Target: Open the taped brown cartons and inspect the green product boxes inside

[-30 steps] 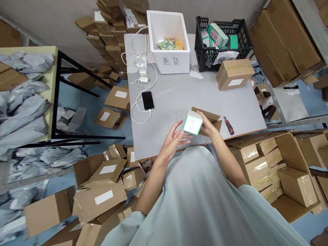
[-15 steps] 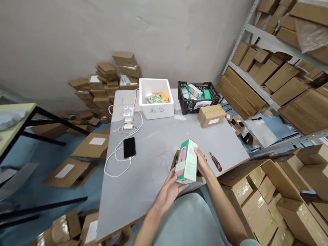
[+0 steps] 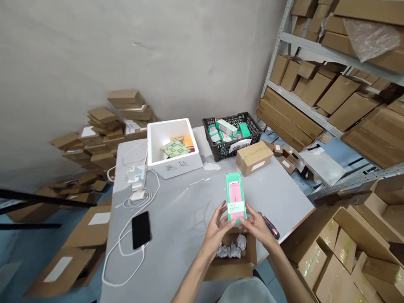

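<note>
Between my two hands is a green and pink product box (image 3: pixel 235 191), tilted so its printed front faces me. My left hand (image 3: pixel 217 225) grips its lower left side. On the lower right side, my right hand (image 3: pixel 256 223) presses with thumb and fingers. Below them an open cardboard box (image 3: pixel 251 248) sits at the table's front edge, with crumpled grey paper (image 3: pixel 233 250) inside. A red and black utility knife (image 3: pixel 270 227) lies just right of my right hand.
A white foam box (image 3: pixel 176 168) and a black crate (image 3: pixel 217 149) of similar green boxes stand at the back. Near them is a closed carton (image 3: pixel 254 158). A phone (image 3: pixel 141 230) with a white cable lies left. Shelves (image 3: pixel 315 113) of cartons stand right.
The product box has turned from its side to its pink front and moved forward, off the open carton, whose paper filling now shows. Both hands have shifted to its lower end. The view has shifted.
</note>
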The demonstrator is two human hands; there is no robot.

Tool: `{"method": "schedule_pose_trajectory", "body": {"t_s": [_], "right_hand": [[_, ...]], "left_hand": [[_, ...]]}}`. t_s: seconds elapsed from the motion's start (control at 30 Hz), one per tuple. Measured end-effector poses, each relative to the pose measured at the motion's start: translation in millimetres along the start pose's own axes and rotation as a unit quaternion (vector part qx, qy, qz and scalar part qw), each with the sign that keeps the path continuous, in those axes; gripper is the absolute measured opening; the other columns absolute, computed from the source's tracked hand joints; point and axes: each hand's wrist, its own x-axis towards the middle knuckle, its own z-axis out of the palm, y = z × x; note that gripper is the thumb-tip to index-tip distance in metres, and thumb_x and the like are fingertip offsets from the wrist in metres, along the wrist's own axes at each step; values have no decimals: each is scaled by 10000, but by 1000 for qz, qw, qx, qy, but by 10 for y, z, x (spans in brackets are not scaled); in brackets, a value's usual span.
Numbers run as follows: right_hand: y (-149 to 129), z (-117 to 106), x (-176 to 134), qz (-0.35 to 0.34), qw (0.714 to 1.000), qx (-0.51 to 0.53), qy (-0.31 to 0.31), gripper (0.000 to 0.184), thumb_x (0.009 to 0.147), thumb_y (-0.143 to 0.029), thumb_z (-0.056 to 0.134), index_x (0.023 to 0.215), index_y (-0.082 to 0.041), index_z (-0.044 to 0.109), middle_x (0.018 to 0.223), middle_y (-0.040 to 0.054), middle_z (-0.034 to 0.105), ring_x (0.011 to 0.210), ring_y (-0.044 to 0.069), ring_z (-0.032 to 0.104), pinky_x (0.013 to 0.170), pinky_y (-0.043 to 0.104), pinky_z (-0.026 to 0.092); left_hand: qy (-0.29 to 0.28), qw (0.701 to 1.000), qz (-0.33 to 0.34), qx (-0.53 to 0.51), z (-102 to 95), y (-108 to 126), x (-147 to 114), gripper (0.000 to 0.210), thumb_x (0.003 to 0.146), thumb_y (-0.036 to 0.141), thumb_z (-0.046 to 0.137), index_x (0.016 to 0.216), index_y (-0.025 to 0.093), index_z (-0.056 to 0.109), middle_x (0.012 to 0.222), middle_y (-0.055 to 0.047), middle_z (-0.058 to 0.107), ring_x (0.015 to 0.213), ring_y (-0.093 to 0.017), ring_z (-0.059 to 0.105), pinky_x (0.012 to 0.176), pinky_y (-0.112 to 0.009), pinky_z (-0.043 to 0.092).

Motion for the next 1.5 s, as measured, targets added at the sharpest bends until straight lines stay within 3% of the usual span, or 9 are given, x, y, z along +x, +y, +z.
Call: {"method": "schedule_pose_trajectory", "body": {"t_s": [0.23,0.47,0.6,0.7,0.83,1.03,1.2,1.3,1.5], "right_hand": [[-523,-346,1150,-86,989,54,109,755,794,-640,995,1414,-244,823,1373,123,830,1142,322,801,972,468,697],[-1571,-846,3087,-139,973,54,175,682,829,-600,930,1361,-191,805,1290,142,843,1142,301,817,1005,442,689],[-1984,-1148,3931,-108,961,109,229,551,951,-475,833,1417,-193,747,1426,137,770,1177,243,813,1096,422,650],[-1920,-1361,4122,-64,955,119,264,418,960,-394,811,1320,-192,748,1372,134,792,1098,217,827,1085,394,646],[-1513,-1528,3867,-41,959,82,266,332,900,-436,846,1140,-219,772,1217,103,846,1041,214,827,1057,385,637],[-903,-1458,2700,-71,976,-18,206,652,792,-746,894,1156,-209,829,1273,171,854,1027,292,816,997,470,636],[-255,-1274,1366,22,984,-72,164,744,722,-875,900,1077,-223,861,1120,161,874,929,329,823,842,467,647],[211,-1242,642,105,980,-64,157,759,695,-895,901,1041,-220,860,1124,161,872,955,335,836,842,469,662],[788,-1129,-313,211,967,-61,133,828,726,-990,761,1133,-273,833,1148,143,856,1106,346,830,950,521,671]], "left_hand": [[-43,994,71,75,502,327,1348,912,802,552,985,1608,281,657,1739,-148,580,1650,-415,507,1323,-546,500],[-91,986,130,56,1347,1265,3301,836,849,447,944,1605,246,649,1686,-166,632,1549,-407,614,1261,-591,540],[-39,992,91,79,1596,1577,3804,714,904,284,831,1587,195,646,1720,-188,595,1642,-358,531,1308,-558,481],[-85,976,136,146,1454,1359,3535,535,934,358,797,1445,204,758,1644,-162,677,1567,-351,617,1336,-558,453],[-92,961,117,234,928,800,2643,523,936,559,756,1336,228,820,1507,-125,780,1466,-354,701,1301,-541,511],[151,947,36,281,-318,266,1182,593,849,741,776,1269,328,849,1460,-70,806,1477,-387,692,1366,-564,442],[308,910,-59,271,-1293,-99,207,798,652,885,799,1172,280,826,1413,-129,821,1441,-462,705,1300,-608,508],[318,912,-95,241,-1434,-321,-201,848,626,924,791,1125,240,814,1370,-168,834,1433,-454,711,1279,-577,531],[242,949,-119,163,-1117,-649,-554,893,712,978,707,1175,220,800,1482,-237,767,1446,-422,696,1237,-555,539]]}}
